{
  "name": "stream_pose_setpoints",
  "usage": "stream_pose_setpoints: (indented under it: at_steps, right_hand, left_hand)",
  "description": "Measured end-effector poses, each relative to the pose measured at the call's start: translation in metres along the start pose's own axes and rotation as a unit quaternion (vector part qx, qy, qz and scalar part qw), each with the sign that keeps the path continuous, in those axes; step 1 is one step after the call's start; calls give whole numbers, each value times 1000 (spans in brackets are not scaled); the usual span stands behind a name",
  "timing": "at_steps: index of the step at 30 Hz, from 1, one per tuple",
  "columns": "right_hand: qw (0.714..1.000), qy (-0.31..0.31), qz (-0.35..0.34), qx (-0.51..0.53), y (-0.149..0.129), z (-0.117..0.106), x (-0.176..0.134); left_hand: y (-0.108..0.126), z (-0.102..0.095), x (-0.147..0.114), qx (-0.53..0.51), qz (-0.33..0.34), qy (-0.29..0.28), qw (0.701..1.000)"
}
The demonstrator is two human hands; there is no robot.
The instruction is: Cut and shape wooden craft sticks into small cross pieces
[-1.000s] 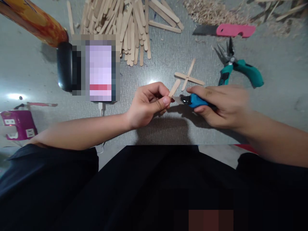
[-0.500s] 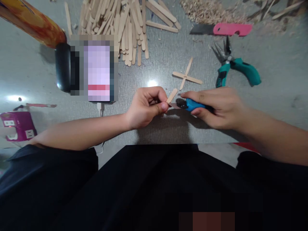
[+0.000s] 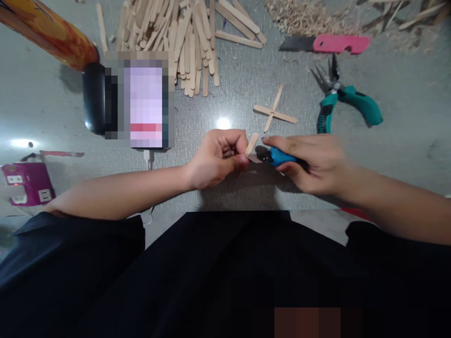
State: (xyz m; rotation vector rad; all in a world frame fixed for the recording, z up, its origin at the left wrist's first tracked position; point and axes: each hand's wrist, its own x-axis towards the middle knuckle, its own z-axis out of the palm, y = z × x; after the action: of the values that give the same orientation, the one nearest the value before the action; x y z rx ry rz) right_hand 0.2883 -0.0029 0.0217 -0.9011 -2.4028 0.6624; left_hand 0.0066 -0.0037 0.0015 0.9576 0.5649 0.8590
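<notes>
My left hand (image 3: 220,158) is closed, pinching a wooden craft stick (image 3: 252,142) whose rounded end sticks up past the fingertips. The rest of that stick is hidden by the fingers. In my right hand (image 3: 312,162) is a utility knife with a blue handle (image 3: 280,156). Its short blade lies against the stick, close to my left thumb. Just beyond my hands, two craft sticks joined as a cross (image 3: 272,112) rest on the table.
Loose craft sticks (image 3: 192,56) lie heaped at the back. Wood shavings (image 3: 303,19), a pink-handled folding cutter (image 3: 340,43) and teal pliers (image 3: 359,103) are at the right. To the left are a plugged-in phone (image 3: 146,103), a black case (image 3: 94,98) and a purple power socket (image 3: 28,184).
Both hands have shifted slightly toward my body, the knife with them. The blade still meets the stick beside my left thumb. My view has moved a little.
</notes>
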Motion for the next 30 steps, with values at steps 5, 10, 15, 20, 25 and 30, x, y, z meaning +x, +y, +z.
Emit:
stream_pose_setpoints:
  at_steps: [5,10,15,20,25,30]
  right_hand:
    - [998,18,-25,-55,-1,-2,6]
    - [993,56,-51,-90,5,-3,8]
    - [988,83,-70,-107,8,-1,7]
    - [984,89,-70,-136,9,-4,5]
    - [983,85,-62,-151,9,-4,5]
    - [981,96,-51,-161,9,-2,5]
  left_hand:
    - [1,1,2,-23,-16,8,1000]
    - [0,1,4,-31,-4,5,1000]
    - [-1,-1,3,-31,11,5,999]
    - [0,-1,3,-41,-11,9,999]
    - [0,1,2,-43,-16,21,999]
    - [1,2,1,-47,-23,26,998]
